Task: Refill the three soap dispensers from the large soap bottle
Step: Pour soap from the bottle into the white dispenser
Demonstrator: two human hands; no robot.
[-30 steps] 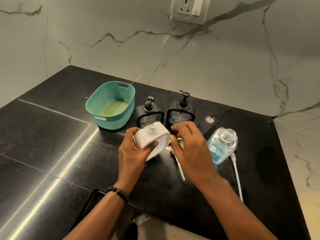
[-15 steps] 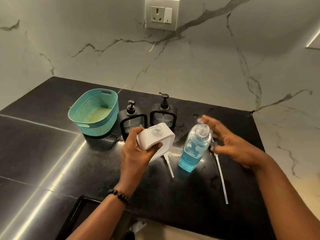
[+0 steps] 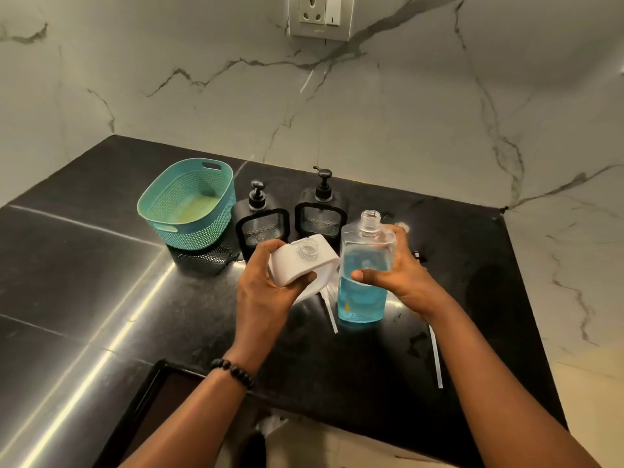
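The left hand [image 3: 266,285] held the white soap dispenser [image 3: 300,261], with the fingers curled over its top and the thumb pressed on its near side. The dispenser was tilted toward the camera and its clear open neck had no pump on it. The right hand [image 3: 401,275] gripped the large soap bottle [image 3: 363,282], thumb on the front face and fingers wrapped behind it. The bottle stood upright just beside the white dispenser, on its right; its cap was off and blue liquid filled about the lower half. Whether its base touched the black counter [image 3: 101,282] or was a little above it, I could not tell. Behind the hands, two black soap dispensers stood side by side with their pumps on, the left black dispenser [image 3: 261,224] and the right black dispenser [image 3: 320,211]. A teal basket [image 3: 189,204] stood just left of them. A white pump tube [image 3: 331,312] lay on the counter between the two hands, partly hidden by the white dispenser. A second long white tube [image 3: 435,359] lay on the counter to the right of the right forearm. A bead bracelet [image 3: 233,368] was on the left wrist. On the marble wall [image 3: 439,113] there was a socket plate [image 3: 320,16].
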